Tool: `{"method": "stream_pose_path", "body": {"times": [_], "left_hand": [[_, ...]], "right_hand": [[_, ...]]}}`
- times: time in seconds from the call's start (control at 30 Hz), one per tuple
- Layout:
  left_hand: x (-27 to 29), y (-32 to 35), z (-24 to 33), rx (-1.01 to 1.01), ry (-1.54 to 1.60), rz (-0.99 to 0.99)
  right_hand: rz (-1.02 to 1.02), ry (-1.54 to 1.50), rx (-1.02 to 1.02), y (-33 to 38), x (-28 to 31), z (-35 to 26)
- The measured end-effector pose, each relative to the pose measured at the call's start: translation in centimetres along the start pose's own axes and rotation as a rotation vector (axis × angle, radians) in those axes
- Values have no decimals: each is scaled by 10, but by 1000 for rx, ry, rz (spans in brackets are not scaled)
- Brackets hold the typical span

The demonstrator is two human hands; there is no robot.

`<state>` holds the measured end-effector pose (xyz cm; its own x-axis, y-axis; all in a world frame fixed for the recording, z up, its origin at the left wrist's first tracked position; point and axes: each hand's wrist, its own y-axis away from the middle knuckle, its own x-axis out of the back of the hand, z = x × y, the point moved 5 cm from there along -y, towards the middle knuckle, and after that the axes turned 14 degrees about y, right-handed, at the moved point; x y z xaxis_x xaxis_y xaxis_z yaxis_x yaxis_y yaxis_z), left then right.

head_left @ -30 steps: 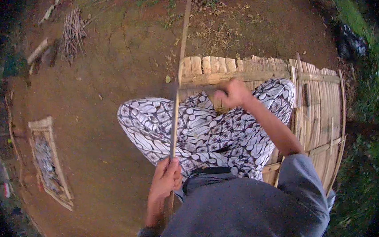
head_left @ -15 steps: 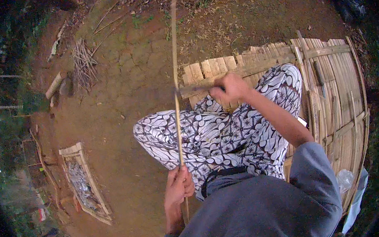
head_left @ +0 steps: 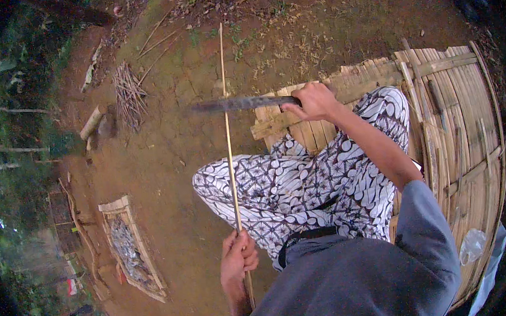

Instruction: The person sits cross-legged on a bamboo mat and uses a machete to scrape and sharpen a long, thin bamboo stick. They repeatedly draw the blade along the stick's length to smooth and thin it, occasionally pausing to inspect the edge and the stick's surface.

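The left hand [head_left: 239,257] grips a slender bamboo strip [head_left: 231,171] extending forward over the patterned trousers [head_left: 273,183], while the right hand [head_left: 315,101] clasps a machete [head_left: 246,103] set crosswise to it, which could gash the left hand if its edge skidded back.

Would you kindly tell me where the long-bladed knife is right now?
The knife is in the right hand, at the upper centre of the head view, crossing the thin strip held by the left hand.
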<state>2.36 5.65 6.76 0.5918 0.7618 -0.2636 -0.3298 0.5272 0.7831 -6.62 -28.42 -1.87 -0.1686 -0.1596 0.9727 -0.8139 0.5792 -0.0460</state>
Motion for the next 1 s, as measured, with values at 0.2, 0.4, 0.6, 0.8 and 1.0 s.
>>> {"method": "stream_pose_path", "body": {"times": [0.2, 0.4, 0.6, 0.8, 1.0], "left_hand": [[-9, -6, -17, 76, 26, -78], [-2, 19, -7, 16, -8, -16], [0, 2, -27, 136, 27, -92], [0, 28, -26, 156, -170, -5], [25, 62, -48, 170, -301, 4]], "right_hand": [[46, -73, 384, 36, 15, -71], [-45, -51, -242, -30, 3, 53], [-183, 26, 236, 10, 29, -43], [-113, 207, 109, -7, 4, 24], [223, -149, -470, -27, 11, 128]]}}
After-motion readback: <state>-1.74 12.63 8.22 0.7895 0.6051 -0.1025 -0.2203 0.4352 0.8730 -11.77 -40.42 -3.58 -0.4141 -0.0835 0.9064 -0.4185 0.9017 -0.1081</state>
